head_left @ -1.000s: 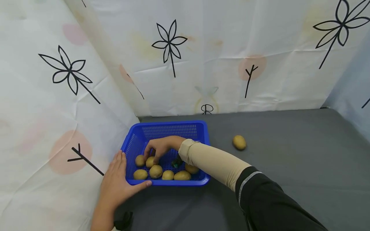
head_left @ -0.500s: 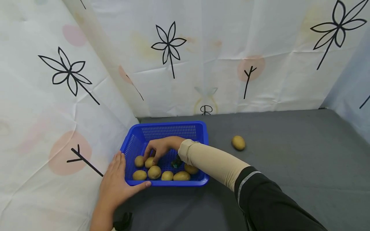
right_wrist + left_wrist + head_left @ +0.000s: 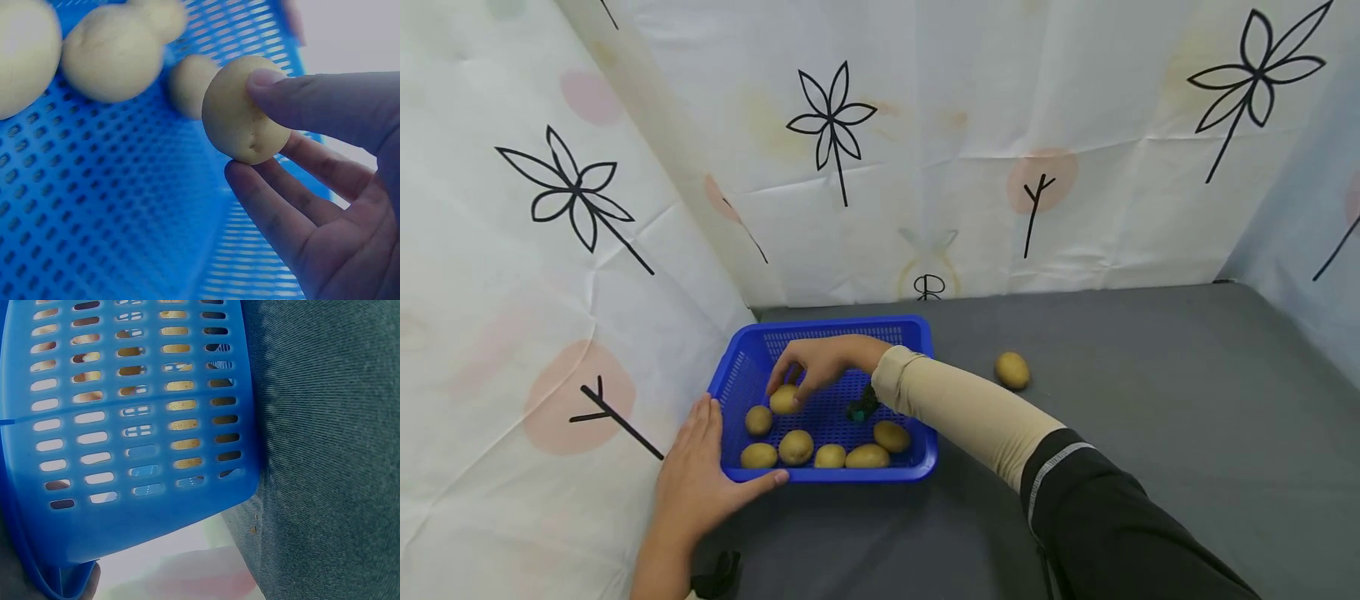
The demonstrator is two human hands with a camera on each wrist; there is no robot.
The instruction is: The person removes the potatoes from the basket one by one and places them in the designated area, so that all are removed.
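My right hand [image 3: 829, 360] holds a yellow potato [image 3: 784, 400] between thumb and fingertips over the left part of a blue plastic basket [image 3: 850, 476]. In the right wrist view the thumb lies on the upper side of this potato [image 3: 234, 119], with fingertips against its underside. Several other potatoes [image 3: 796, 447] lie on the basket's floor, mostly along its front wall. My left hand [image 3: 696, 475] rests at the basket's front left corner, fingers straight along the left side and thumb on the front rim. The left wrist view shows the slotted basket wall [image 3: 137, 525] close up.
A single potato [image 3: 1012, 370] lies on the grey cloth-covered table [image 3: 1120, 433] right of the basket. White patterned sheets [image 3: 970, 100] hang behind and at the left, close to the basket. A dark device [image 3: 862, 406] shows under the right wrist.
The right hand has lifted the potato from beside the others and moved it slightly up and back. The left hand has stayed at the basket corner. The head view has shifted slightly.
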